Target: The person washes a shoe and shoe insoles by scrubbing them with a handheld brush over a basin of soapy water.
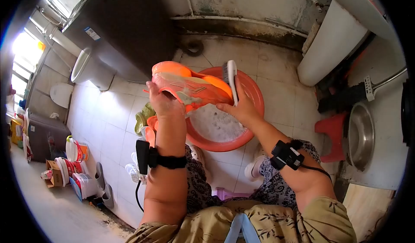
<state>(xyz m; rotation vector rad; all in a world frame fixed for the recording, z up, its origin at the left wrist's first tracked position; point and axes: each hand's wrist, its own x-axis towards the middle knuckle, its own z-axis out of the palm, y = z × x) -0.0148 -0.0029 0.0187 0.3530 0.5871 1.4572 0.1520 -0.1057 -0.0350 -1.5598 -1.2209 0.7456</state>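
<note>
Over a round red plastic basin (259, 96), the left hand (163, 101) grips an orange sneaker (194, 88), best braced steady; the right hand (243, 106) clasps a white-backed brush (233, 79), best kept flat.

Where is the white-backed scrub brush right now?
In the head view, the white-backed scrub brush is in the right hand, above the round red basin, its grey bristles facing the orange shoe.

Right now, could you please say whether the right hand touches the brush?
Touching: the head view shows the right hand holding the brush at its near end.
</note>
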